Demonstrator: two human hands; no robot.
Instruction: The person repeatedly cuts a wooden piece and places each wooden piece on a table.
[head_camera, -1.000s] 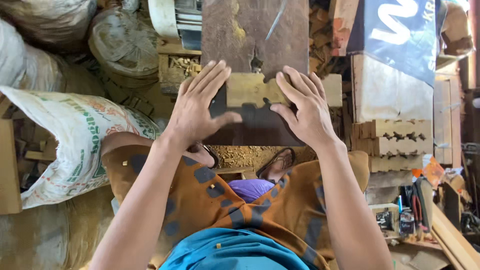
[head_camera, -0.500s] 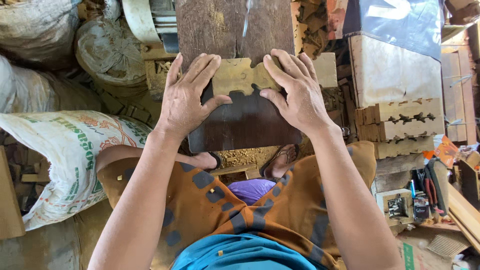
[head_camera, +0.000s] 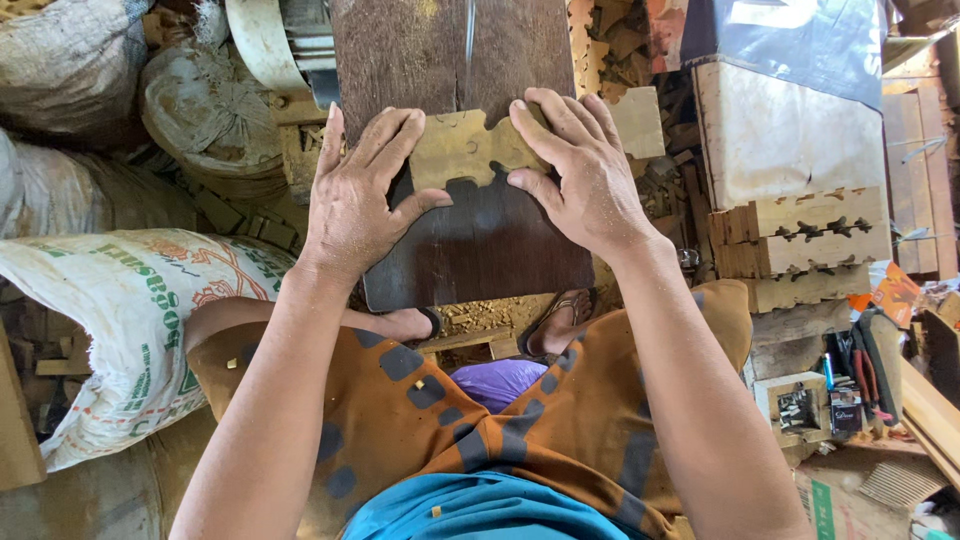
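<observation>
Lying at the far left: one white woven plastic sack (head_camera: 110, 330) with green and orange print, on its side beside the knee; above it, two grey bulging sacks (head_camera: 70, 70).

Pressing flat on the dark brown wooden board (head_camera: 480, 240) in the middle: left hand (head_camera: 355, 200), fingers spread, thumb touching the lower left edge of the pale flat wooden piece with notched outline (head_camera: 465, 150). Holding the same piece from the other side: right hand (head_camera: 580, 175), fingers spread over its right end, thumb tucked under the edge. Resting on the board between both hands, near a thin vertical blade (head_camera: 469, 40).

Standing further right: one stack of pale carved wooden blocks (head_camera: 800, 245); above it, one white box (head_camera: 785, 130) under a dark blue sheet with white print (head_camera: 790, 40). Lying at lower right: two small dark packets (head_camera: 820, 410), one orange card (head_camera: 893, 293).
</observation>
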